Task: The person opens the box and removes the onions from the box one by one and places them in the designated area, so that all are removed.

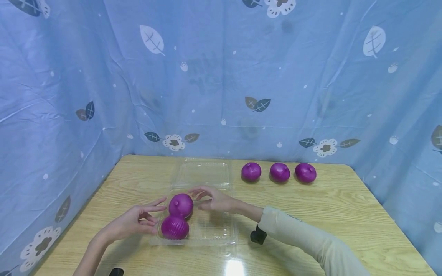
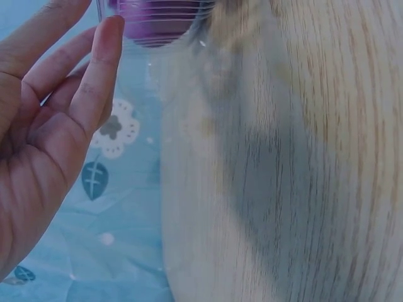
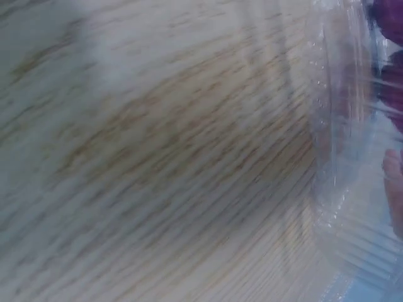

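Two red onions sit in the left part of a clear plastic clamshell box (image 1: pixel 214 230), the rear onion (image 1: pixel 181 205) against the front onion (image 1: pixel 175 227). At the box's left wall is my left hand (image 1: pixel 132 221), fingers loosely bent and pointing at the onions. In the left wrist view a fingertip of that hand (image 2: pixel 60 107) is at the clear wall, with purple showing behind it. My right hand (image 1: pixel 215 199) hovers over the box just right of the rear onion, fingers spread and holding nothing. Only a fingertip (image 3: pixel 394 189) shows in the right wrist view.
The box's lid (image 1: pixel 203 174) lies folded back behind it. Three more onions stand in a row at the back right: a left one (image 1: pixel 251 171), a middle one (image 1: pixel 279 172) and a right one (image 1: pixel 305 173). Blue patterned curtains (image 1: pixel 221 76) enclose the wooden table (image 1: pixel 328 207).
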{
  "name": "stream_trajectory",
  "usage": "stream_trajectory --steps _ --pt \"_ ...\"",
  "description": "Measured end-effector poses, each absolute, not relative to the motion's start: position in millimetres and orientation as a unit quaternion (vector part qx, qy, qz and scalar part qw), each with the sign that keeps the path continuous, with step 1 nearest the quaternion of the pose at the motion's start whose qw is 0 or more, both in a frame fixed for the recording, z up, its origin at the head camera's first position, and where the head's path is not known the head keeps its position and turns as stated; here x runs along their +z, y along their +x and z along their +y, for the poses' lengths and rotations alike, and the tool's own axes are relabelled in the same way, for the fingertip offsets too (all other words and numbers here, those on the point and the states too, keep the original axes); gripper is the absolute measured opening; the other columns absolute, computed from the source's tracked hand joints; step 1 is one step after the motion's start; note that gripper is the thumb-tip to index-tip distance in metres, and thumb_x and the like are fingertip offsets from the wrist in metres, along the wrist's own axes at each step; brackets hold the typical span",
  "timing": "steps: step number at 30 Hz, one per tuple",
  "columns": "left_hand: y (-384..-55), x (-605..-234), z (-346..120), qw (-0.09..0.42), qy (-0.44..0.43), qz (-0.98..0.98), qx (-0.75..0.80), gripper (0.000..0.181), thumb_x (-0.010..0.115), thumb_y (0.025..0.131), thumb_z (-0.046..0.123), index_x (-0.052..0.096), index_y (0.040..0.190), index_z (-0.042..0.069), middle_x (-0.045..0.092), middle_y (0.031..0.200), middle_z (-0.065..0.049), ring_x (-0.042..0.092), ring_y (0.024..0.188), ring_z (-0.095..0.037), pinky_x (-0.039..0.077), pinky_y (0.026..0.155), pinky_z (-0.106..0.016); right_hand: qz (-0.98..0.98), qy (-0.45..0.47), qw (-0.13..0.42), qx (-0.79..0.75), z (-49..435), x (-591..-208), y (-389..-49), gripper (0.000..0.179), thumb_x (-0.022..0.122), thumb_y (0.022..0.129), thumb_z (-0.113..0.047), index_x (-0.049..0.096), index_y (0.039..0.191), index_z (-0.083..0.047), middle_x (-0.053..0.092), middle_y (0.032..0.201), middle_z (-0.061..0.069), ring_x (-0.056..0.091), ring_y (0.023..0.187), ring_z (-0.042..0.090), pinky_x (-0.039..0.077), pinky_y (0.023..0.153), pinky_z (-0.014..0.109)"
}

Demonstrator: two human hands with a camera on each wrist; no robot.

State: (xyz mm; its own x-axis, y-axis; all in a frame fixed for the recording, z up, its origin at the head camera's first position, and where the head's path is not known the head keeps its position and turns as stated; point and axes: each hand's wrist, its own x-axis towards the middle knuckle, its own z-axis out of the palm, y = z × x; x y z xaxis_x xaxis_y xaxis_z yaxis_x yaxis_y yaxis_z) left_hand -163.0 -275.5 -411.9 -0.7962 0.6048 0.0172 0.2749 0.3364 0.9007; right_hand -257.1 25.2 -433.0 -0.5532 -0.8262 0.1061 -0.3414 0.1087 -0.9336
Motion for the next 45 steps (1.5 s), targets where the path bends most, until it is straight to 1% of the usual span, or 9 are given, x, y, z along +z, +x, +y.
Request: stream_trajectory --steps 11,21,26,30,33,36,39,41,45 --pt "-161 -409 -275 0.163 0.274 0.806 0.499 0.066 0.071 0.084 0.013 0.041 0.137 -0.012 0.012 0.153 -0.03 0.063 0.093 -0.015 0.055 0.083 -0.027 0.696 -0.493 0.262 -0.451 21 -430 -259 0.083 0.061 0.081 0.01 0.024 0.152 -0.011 0.024 0.157 0.005 0.021 0.143 0.018 0.026 0.113 0.047" --pt "-163 -407 -273 0.167 0.266 0.809 0.498 0.067 0.072 0.084 0.015 0.042 0.138 -0.011 0.015 0.151 -0.031 0.062 0.095 -0.019 0.055 0.085 -0.032 0.679 -0.525 0.258 -0.443 12 -406 -272 0.062 0.05 0.096 -0.005 0.022 0.151 -0.005 0.022 0.157 0.012 0.021 0.142 0.035 0.026 0.113 0.049" --pt "-163 -406 -273 0.168 0.264 0.811 0.495 0.066 0.073 0.084 0.015 0.043 0.137 -0.011 0.016 0.151 -0.032 0.062 0.094 -0.018 0.055 0.085 -0.029 0.672 -0.524 0.263 -0.453 2 -401 -275 0.06 0.045 0.095 -0.008 0.023 0.151 -0.003 0.023 0.157 0.013 0.022 0.142 0.035 0.024 0.114 0.048" --pt "-162 -406 -273 0.17 0.261 0.813 0.493 0.066 0.072 0.084 0.014 0.043 0.138 -0.01 0.017 0.151 -0.031 0.061 0.094 -0.017 0.054 0.085 -0.027 0.672 -0.526 0.268 -0.446 -3 -399 -275 0.063 0.043 0.09 -0.001 0.024 0.15 -0.003 0.022 0.157 0.013 0.025 0.14 0.037 0.029 0.113 0.043" --pt "-163 -405 -273 0.17 0.26 0.813 0.492 0.066 0.073 0.084 0.014 0.043 0.138 -0.01 0.017 0.151 -0.031 0.061 0.093 -0.017 0.054 0.085 -0.027 0.694 -0.507 0.262 -0.44 -2 -398 -277 0.065 0.046 0.088 0.002 0.028 0.15 -0.006 0.027 0.155 0.011 0.039 0.133 0.036 0.042 0.104 0.041" --pt "-164 -404 -273 0.169 0.262 0.81 0.497 0.067 0.073 0.083 0.014 0.042 0.138 -0.011 0.018 0.15 -0.034 0.062 0.093 -0.018 0.055 0.084 -0.028 0.719 -0.471 0.242 -0.451 3 -395 -280 0.061 0.05 0.088 0.0 0.035 0.147 -0.007 0.039 0.147 0.015 0.058 0.107 0.036 0.054 0.084 0.048" --pt "-164 -404 -273 0.169 0.268 0.803 0.505 0.068 0.073 0.083 0.012 0.04 0.138 -0.012 0.017 0.149 -0.035 0.062 0.092 -0.019 0.056 0.082 -0.029 0.725 -0.45 0.222 -0.471 9 -393 -281 0.055 0.051 0.088 0.0 0.04 0.142 -0.004 0.05 0.135 0.02 0.061 0.081 0.035 0.055 0.068 0.055" --pt "-164 -404 -274 0.169 0.268 0.802 0.507 0.068 0.073 0.083 0.012 0.04 0.138 -0.012 0.017 0.15 -0.033 0.062 0.092 -0.019 0.055 0.082 -0.029 0.72 -0.459 0.221 -0.472 12 -393 -283 0.051 0.053 0.089 0.002 0.043 0.14 -0.001 0.052 0.131 0.022 0.062 0.08 0.031 0.056 0.069 0.05" --pt "-165 -405 -275 0.171 0.262 0.802 0.508 0.07 0.074 0.082 0.013 0.04 0.139 -0.011 0.017 0.152 -0.03 0.062 0.093 -0.02 0.055 0.084 -0.029 0.707 -0.479 0.248 -0.457 16 -396 -285 0.053 0.062 0.086 0.003 0.048 0.136 0.0 0.051 0.136 0.018 0.061 0.102 0.021 0.054 0.086 0.032"
